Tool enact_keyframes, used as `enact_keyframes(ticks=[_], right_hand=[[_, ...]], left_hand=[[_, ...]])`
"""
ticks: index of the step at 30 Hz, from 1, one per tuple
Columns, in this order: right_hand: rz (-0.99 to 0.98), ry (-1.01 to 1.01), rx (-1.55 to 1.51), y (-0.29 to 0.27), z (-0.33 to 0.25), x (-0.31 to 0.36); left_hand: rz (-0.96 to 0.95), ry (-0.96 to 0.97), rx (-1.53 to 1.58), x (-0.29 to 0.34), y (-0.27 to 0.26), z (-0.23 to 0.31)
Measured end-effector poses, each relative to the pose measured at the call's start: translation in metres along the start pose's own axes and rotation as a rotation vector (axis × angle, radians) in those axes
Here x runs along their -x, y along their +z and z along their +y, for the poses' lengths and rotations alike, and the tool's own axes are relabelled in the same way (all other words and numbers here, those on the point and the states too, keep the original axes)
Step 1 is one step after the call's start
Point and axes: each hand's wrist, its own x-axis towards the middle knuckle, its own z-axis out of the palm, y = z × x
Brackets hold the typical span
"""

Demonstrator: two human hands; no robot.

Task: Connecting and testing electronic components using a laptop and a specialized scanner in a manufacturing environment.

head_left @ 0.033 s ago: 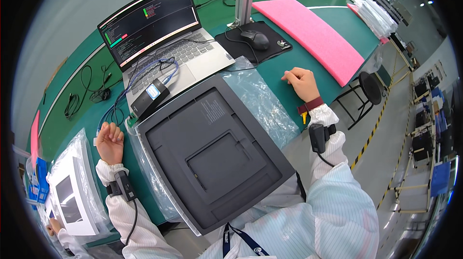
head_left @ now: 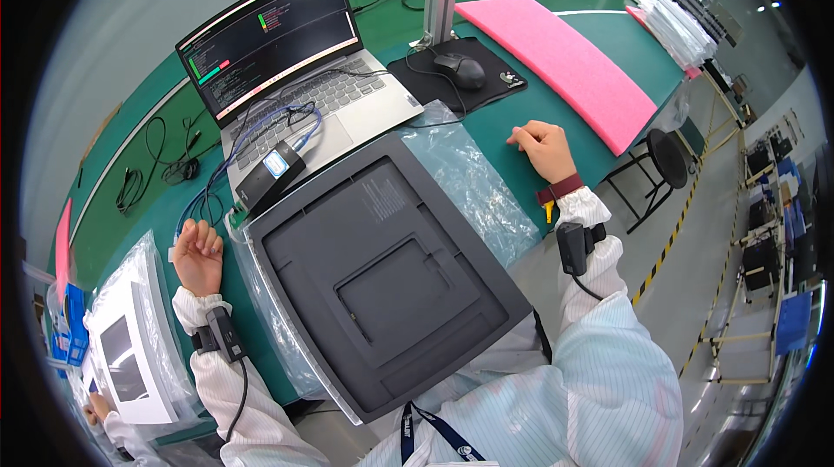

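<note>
A large dark grey plastic panel [head_left: 300,280], rectangular with a raised rim and a recessed shape in its middle, lies between my arms, its lower edge against my body. Clear plastic film [head_left: 469,176] shows beyond its right and left sides. My left hand [head_left: 199,258] rests just left of the panel, fingers loosely curled in, holding nothing. On the green table to the right, my right hand [head_left: 545,152] is curled in a loose fist, apart from the panel, with nothing showing in it. Both wrists carry small black devices on straps.
Beyond the panel stand an open laptop [head_left: 347,119], a black box with blue cables [head_left: 271,173] and a mouse [head_left: 459,72] on its pad. Pink foam [head_left: 565,67] lies at right. Bagged white framed sheets [head_left: 130,354] lie left, near another person's hand [head_left: 97,408]. A stool [head_left: 665,158] stands right.
</note>
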Motion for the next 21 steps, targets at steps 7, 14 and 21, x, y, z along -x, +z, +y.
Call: enact_keyframes(ticks=[7, 14, 21], right_hand=[[-0.024, -0.067, 0.122, 0.004, -0.005, -0.001], [-0.005, -0.1, 0.199, 0.005, -0.012, -0.003], [-0.014, -0.086, 0.254, 0.005, -0.013, -0.003]], left_hand=[[0.01, 0.001, -0.015, 0.0, 0.001, -0.001], [0.027, 0.003, -0.012, 0.0, 0.002, 0.0], [0.002, 0.007, -0.017, 0.001, -0.001, 0.001]])
